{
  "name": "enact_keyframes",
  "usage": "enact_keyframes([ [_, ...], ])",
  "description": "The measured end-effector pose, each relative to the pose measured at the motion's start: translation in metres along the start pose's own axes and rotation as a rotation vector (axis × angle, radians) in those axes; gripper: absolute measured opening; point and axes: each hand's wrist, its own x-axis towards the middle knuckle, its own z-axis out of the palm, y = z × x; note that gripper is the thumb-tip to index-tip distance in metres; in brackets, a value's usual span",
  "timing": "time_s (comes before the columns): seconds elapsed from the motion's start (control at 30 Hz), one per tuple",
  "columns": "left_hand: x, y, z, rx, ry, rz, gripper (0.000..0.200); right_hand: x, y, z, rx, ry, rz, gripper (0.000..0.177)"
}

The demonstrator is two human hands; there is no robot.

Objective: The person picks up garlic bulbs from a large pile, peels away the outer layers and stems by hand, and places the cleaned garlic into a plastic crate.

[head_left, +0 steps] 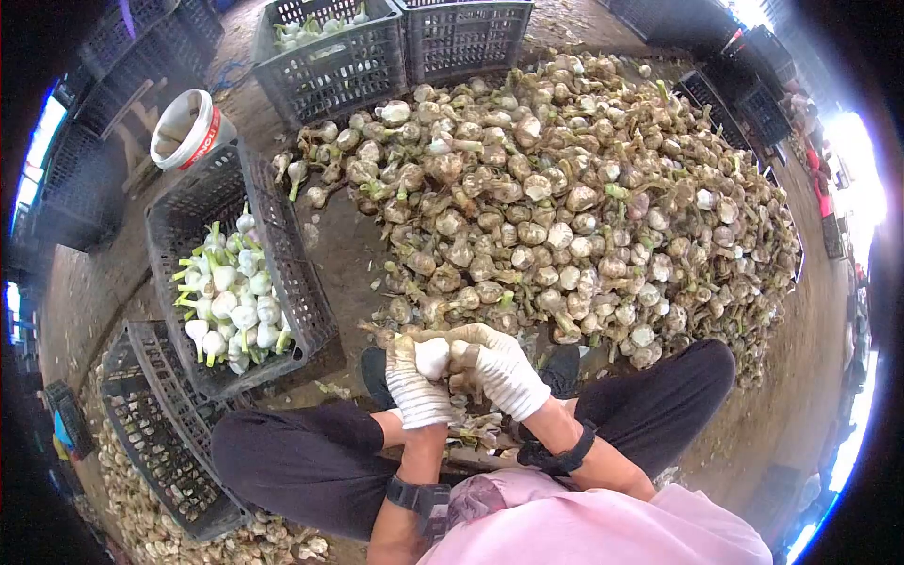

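A white, cleaned garlic bulb (432,358) sits between my two gloved hands, just above my lap. My left hand (415,384) is closed around its left side, with a brown stem end poking out past the fingers. From the right, my right hand (501,369) has its fingers curled in against the bulb, and brown husk shows by the fingertips. Both gloves are white, striped at the cuffs and dirty at the fingers. Loose peelings (476,430) lie on the ground below, between my legs.
A large heap of unpeeled garlic (565,207) spreads in front and to the right. At left, a black crate (292,254) holds clean white bulbs. Near it stand a white bucket (193,132) and another crate (160,414). More crates (330,71) line the back.
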Motion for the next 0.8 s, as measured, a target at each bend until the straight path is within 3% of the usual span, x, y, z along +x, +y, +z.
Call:
enact_keyframes([
  [0.13,0.002,0.001,0.003,-0.036,0.032,-0.037,0.017,-0.001,0.005,-0.004,0.099,0.014,-0.016,0.034],
  [0.2,0.003,0.001,0.003,-0.012,0.045,0.000,0.018,-0.007,-0.004,-0.003,-0.048,-0.001,-0.061,0.038],
  [0.27,0.003,-0.001,0.005,0.240,0.000,0.222,0.012,-0.004,0.008,-0.008,-0.268,-0.064,-0.197,0.052],
  [0.33,0.018,-0.022,-0.010,0.800,-0.151,0.512,0.007,0.018,0.038,-0.021,-0.598,-0.068,-0.460,0.056],
  [0.37,0.008,-0.020,0.003,0.947,-0.145,0.481,0.009,0.028,0.040,-0.018,-0.345,-0.039,-0.233,0.057],
  [0.4,0.042,-0.049,-0.025,0.712,-0.307,0.457,0.008,0.051,0.058,-0.036,0.073,-0.063,-0.019,0.050],
  [0.43,0.046,-0.043,-0.024,0.707,-0.307,0.468,0.008,0.070,0.061,-0.055,0.271,-0.205,0.152,0.037],
  [0.47,0.047,-0.034,-0.026,0.375,-0.116,0.447,0.011,0.088,0.066,-0.071,0.472,-0.341,0.333,0.027],
  [0.5,0.046,-0.023,-0.029,0.045,0.079,0.412,0.013,0.096,0.049,-0.063,0.579,-0.324,0.338,0.026],
  [0.53,0.030,0.002,-0.022,0.490,0.107,0.480,0.027,0.106,0.009,-0.039,0.644,-0.260,0.226,0.024],
  [0.6,0.017,0.017,-0.007,0.272,0.156,0.264,0.022,0.122,-0.082,0.016,0.677,-0.215,-0.059,0.022],
  [0.63,0.024,0.006,-0.014,0.203,0.144,0.250,0.017,0.126,-0.120,0.028,0.542,-0.456,-0.217,0.043],
  [0.67,0.030,-0.001,-0.021,0.111,0.158,0.096,0.014,0.122,-0.157,0.041,0.359,-0.468,-0.383,0.051],
  [0.73,0.029,-0.005,-0.024,0.063,0.209,-0.001,0.011,0.099,-0.197,0.058,0.000,-0.284,-0.683,0.049],
  [0.77,0.030,-0.004,-0.024,0.065,0.216,-0.016,0.011,0.099,-0.195,0.048,-0.002,-0.271,-0.673,0.049],
  [0.8,0.031,-0.003,-0.022,0.066,0.242,0.006,0.008,0.100,-0.192,0.036,-0.195,-0.176,-0.692,0.048],
])
